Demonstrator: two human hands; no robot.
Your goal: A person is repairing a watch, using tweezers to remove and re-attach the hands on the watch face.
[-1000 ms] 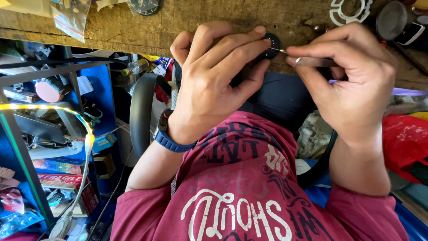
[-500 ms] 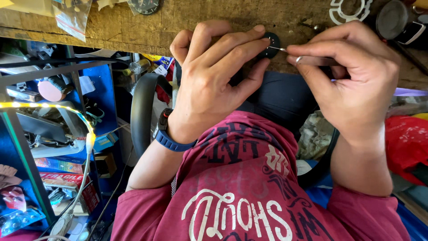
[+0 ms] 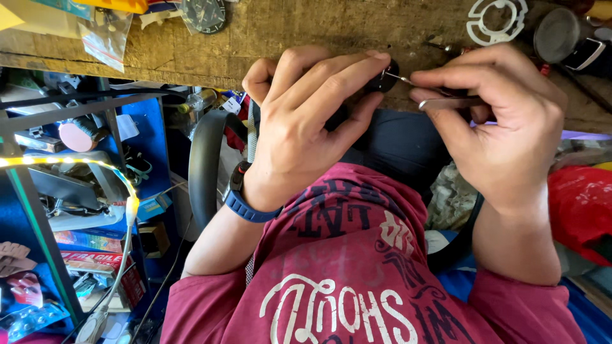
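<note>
A: I'm starting with the biggest thing, the wooden bench (image 3: pixel 306 38), running across the top of the view. Everything else I'm placing off its near edge.

B: And below that edge?

A: I'm seeing the person's dark red shirt (image 3: pixel 357 274) filling the middle, and off to the left, under the bench, blue shelving (image 3: pixel 146 146) crammed with boxes and parts.

B: Where are the hands sitting?

A: Both are working right at the bench's near edge, close together but not touching. The left hand (image 3: pixel 306 140) is curling round a small black round part (image 3: pixel 386 75), fingers wrapped over it, pinning it steady, I'd judge so it isn't turning. There's a blue wristband (image 3: pixel 245 204) on that wrist.

B: And the right?

A: The right hand (image 3: pixel 503 134) is pinching a thin metal tool (image 3: pixel 446 102) between thumb and fingers, its fine tip (image 3: pixel 401 78) reaching the black part. The low pinch looks chosen for fine control.

B: Anything further up the bench?

A: A white plastic ring (image 3: pixel 497 19) and a dark watch face (image 3: pixel 204 13) are lying on the bench, well behind the hands.
</note>
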